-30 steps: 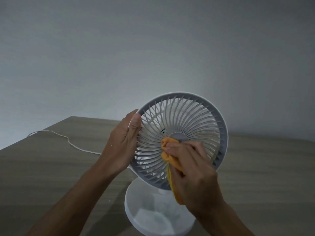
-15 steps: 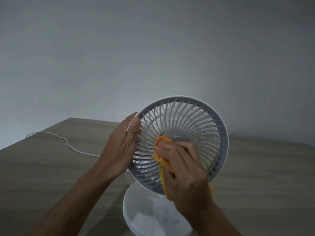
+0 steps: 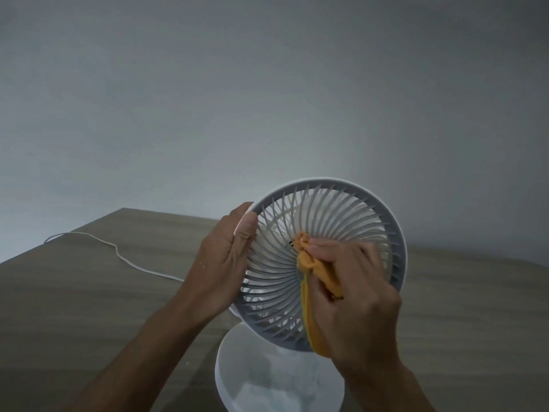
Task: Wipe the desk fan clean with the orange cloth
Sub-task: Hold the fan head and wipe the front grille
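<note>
A white desk fan (image 3: 335,209) with a round spiral grille stands on its round white base (image 3: 267,382), the head tilted back toward me. My left hand (image 3: 222,263) grips the grille's left rim, thumb on the front edge. My right hand (image 3: 353,295) pinches the bunched orange cloth (image 3: 309,260) and presses it onto the grille's centre hub. A tail of the cloth hangs down over the lower grille. The hub itself is hidden under the cloth and fingers.
The fan stands on a wood-grain table (image 3: 89,307) whose far edge meets a plain grey wall (image 3: 267,84). A white power cord (image 3: 124,260) runs across the tabletop to the left, behind my left hand.
My right hand has slid the cloth from left of the hub back onto the centre and slightly up. My left hand keeps the same hold on the rim.
</note>
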